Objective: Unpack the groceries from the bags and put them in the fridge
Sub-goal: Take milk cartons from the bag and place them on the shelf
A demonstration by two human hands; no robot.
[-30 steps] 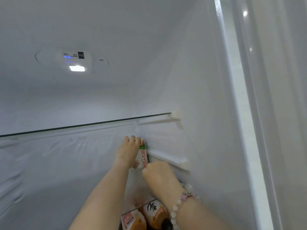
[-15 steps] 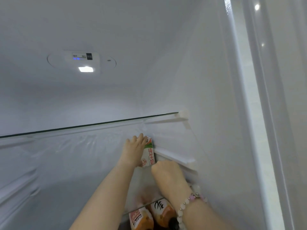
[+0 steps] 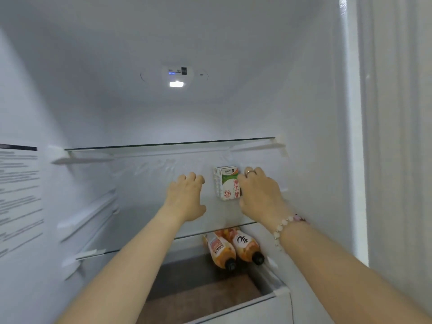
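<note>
Head view: we're looking into a white fridge interior (image 3: pixel 304 101), lit by a small ceiling lamp (image 3: pixel 177 84), w/ a printed label sheet (image 3: pixel 18 195) on the left wall. An upper clear glass shelf (image 3: pixel 163 144) spans the back.

Below it, the middle clear glass shelf (image 3: pixel 210 231) carries the small white-and-green milk carton (image 3: pixel 228 183). It stands upright toward the shelf's back right corner, near the right wall.

The right hand (image 3: pixel 259 195), w/ a ring and a pale bead bracelet (image 3: pixel 287 222), has its fingers curled round the carton's right side and top edge, gripping it. The left hand (image 3: pixel 187 195) hovers just left of the carton, not touching, fingers loosely curled and holding nothing.

Under the middle shelf's front right edge, two orange-filled plastic bottles w/ black caps (image 3: pixel 219 249) lie side by side, caps toward us.

Our read: the step in hand is setting the carton down, and it looks seated on the glass. Next move, probably:
- Loosen the right fingers w/o nudging the carton over.
- Draw both arms out past the shelf's front edge.
- Go for the next item.

The bags aren't in view, so we can't judge what's left to unpack.
</note>
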